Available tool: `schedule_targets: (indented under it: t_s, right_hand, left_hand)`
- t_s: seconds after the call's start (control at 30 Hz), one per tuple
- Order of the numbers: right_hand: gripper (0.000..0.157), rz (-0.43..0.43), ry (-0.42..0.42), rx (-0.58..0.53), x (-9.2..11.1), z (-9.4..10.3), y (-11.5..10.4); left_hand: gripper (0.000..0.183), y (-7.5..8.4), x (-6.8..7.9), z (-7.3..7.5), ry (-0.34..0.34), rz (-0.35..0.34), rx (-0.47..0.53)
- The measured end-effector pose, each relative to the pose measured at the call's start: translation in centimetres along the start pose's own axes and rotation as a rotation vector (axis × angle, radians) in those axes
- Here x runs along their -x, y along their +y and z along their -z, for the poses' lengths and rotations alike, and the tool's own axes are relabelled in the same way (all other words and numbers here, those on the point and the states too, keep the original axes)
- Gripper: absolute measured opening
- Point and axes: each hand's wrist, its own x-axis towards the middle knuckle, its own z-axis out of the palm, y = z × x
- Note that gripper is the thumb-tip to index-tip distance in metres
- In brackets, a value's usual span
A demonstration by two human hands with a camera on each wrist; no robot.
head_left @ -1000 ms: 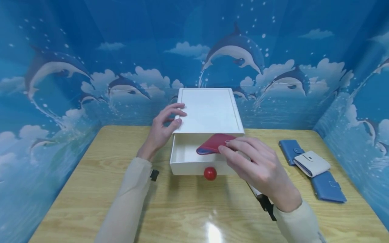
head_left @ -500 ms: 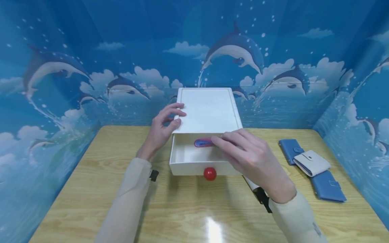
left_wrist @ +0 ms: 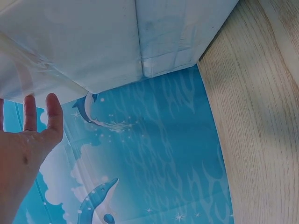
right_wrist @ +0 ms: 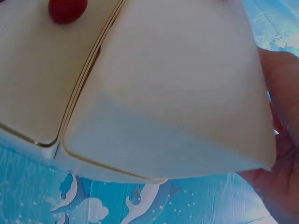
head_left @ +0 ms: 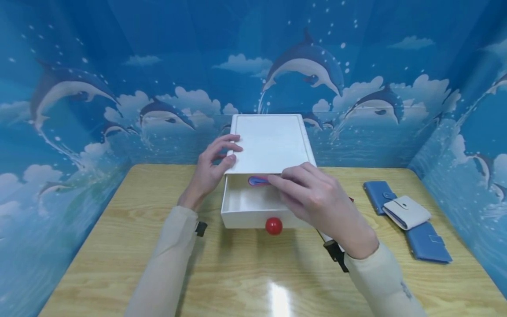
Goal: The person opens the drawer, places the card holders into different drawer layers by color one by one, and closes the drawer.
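A white drawer cabinet [head_left: 273,143] stands at the table's back middle, with its top drawer [head_left: 243,220] pulled out. My left hand [head_left: 211,165] rests its fingertips on the cabinet's left top edge; the left wrist view shows these fingers [left_wrist: 30,112] against the white side. Over the drawer, my right hand [head_left: 322,204] pinches a red wallet [head_left: 258,181] with a blue inside. Only the wallet's left end shows, just under the cabinet's front edge; the rest hides behind the fingers. In the right wrist view, the drawer's side [right_wrist: 177,84] covers most of that hand [right_wrist: 285,154].
A red round knob [head_left: 273,226] sits on the drawer front. At the table's right lie a blue wallet [head_left: 376,193], a cream wallet [head_left: 405,212] overlapping it, and another blue wallet [head_left: 428,244]. A dolphin-print curtain [head_left: 198,66] backs the wooden table [head_left: 229,273].
My right hand has moved left and farther back with the red wallet, which has turned edge-on and slid deeper over the drawer. The left hand stays still.
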Motion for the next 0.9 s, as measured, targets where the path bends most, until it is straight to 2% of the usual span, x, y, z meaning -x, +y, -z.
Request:
schedule_targets:
  t_s: [0.33,0.9]
  right_hand:
    - [0.047,-0.013,-0.040,-0.116,-0.08,-0.43,-0.11]
    - [0.042,-0.011,-0.086,-0.119,-0.36,-0.69,-0.48]
  left_hand:
    - [0.024,0.14,-0.01,-0.05,0.004,0.008,-0.004]
    - [0.025,0.09,-0.09,-0.05,0.005,0.010,-0.013]
